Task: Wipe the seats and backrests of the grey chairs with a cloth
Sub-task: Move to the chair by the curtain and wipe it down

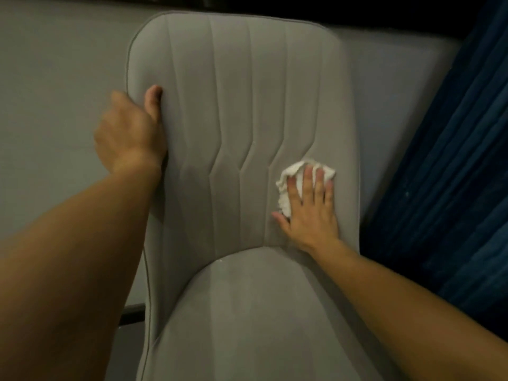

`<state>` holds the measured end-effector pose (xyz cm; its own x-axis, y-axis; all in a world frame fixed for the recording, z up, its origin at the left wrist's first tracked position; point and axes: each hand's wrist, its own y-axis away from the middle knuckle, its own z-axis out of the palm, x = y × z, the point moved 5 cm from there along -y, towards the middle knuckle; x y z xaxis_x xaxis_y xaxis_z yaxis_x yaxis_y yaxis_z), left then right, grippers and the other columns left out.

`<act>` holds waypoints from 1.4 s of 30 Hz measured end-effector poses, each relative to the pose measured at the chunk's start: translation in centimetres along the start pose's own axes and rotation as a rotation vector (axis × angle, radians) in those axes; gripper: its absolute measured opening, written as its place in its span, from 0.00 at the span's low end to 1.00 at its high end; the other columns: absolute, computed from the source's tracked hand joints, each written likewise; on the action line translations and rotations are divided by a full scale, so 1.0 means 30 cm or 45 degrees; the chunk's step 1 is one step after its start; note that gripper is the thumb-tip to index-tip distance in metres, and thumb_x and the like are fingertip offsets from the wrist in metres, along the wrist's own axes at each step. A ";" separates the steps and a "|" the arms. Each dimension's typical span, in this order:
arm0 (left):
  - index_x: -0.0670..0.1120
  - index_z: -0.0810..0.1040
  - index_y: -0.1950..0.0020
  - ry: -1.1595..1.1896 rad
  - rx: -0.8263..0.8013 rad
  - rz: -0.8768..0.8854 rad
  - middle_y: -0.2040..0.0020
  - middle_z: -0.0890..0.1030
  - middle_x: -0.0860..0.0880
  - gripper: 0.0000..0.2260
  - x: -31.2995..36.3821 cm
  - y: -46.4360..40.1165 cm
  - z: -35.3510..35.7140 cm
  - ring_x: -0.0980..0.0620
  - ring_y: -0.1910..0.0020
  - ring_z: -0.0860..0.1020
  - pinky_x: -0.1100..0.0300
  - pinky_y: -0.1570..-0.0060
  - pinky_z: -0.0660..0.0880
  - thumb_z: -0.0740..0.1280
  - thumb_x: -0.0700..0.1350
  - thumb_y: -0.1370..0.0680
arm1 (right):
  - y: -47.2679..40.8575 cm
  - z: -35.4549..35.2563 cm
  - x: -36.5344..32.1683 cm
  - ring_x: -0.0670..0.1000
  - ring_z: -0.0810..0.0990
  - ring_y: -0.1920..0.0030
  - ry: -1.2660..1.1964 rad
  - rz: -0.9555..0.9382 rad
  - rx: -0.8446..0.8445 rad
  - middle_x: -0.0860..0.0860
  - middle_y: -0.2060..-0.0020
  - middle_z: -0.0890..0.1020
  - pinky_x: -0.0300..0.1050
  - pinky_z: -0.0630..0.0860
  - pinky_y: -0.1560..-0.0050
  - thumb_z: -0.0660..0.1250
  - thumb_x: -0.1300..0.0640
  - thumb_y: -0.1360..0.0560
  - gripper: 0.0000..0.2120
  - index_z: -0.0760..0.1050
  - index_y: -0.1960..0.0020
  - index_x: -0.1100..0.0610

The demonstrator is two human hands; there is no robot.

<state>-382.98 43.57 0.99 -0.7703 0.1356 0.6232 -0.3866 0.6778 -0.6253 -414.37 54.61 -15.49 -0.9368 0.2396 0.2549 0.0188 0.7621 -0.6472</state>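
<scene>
A grey upholstered chair fills the middle of the view, its stitched backrest [236, 105] rising above the rounded seat [253, 312]. My left hand [129, 133] grips the backrest's left edge, thumb on the front face and fingers hidden behind it. My right hand [310, 207] lies flat on the lower right of the backrest, just above the seat, pressing a crumpled white cloth [288, 177] against the fabric. The cloth sticks out past my fingertips and to the left of my palm.
A pale grey wall [55, 78] stands behind and left of the chair. Dark blue pleated curtain fabric [453, 174] hangs close along the right side. A dark strip [134, 312] shows low on the left beside the seat.
</scene>
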 end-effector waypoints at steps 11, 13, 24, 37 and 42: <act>0.42 0.71 0.45 -0.006 0.025 0.020 0.47 0.77 0.33 0.34 0.000 0.006 -0.001 0.31 0.50 0.75 0.46 0.60 0.62 0.49 0.71 0.24 | -0.464 -0.286 0.097 0.67 0.47 0.21 -0.155 0.257 0.246 0.63 0.20 0.51 0.64 0.45 0.23 0.49 0.36 0.20 0.36 0.50 0.18 0.54; 0.42 0.71 0.45 -0.009 0.030 0.027 0.47 0.77 0.33 0.34 0.000 0.005 -0.001 0.31 0.49 0.75 0.45 0.59 0.64 0.49 0.71 0.24 | -0.287 -0.187 0.073 0.66 0.47 0.21 -0.113 0.140 0.222 0.63 0.20 0.51 0.63 0.46 0.23 0.52 0.38 0.19 0.36 0.49 0.18 0.54; 0.41 0.72 0.44 0.010 -0.009 -0.001 0.46 0.77 0.34 0.33 0.003 0.004 -0.006 0.31 0.48 0.75 0.42 0.54 0.69 0.50 0.70 0.24 | 0.172 0.092 0.015 0.63 0.49 0.21 0.078 -0.056 -0.001 0.63 0.21 0.53 0.62 0.41 0.22 0.57 0.41 0.21 0.35 0.54 0.19 0.54; 0.42 0.71 0.45 -0.036 0.047 0.040 0.47 0.77 0.33 0.33 -0.002 -0.004 0.008 0.30 0.50 0.75 0.46 0.60 0.63 0.48 0.71 0.24 | -0.439 -0.252 0.102 0.67 0.54 0.22 -0.075 0.038 0.348 0.61 0.21 0.58 0.65 0.49 0.23 0.54 0.39 0.19 0.30 0.57 0.20 0.47; 0.42 0.71 0.44 -0.046 0.041 0.042 0.47 0.77 0.32 0.34 -0.008 0.000 0.017 0.29 0.50 0.74 0.45 0.61 0.60 0.47 0.71 0.25 | -0.309 -0.206 0.043 0.65 0.64 0.25 -0.249 -0.049 0.443 0.61 0.25 0.67 0.62 0.60 0.26 0.60 0.50 0.18 0.24 0.67 0.24 0.57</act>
<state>-383.05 43.18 0.61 -0.8003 0.1309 0.5851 -0.3765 0.6499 -0.6603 -413.58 51.57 -4.72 -0.9840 0.0704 0.1636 -0.1053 0.5109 -0.8532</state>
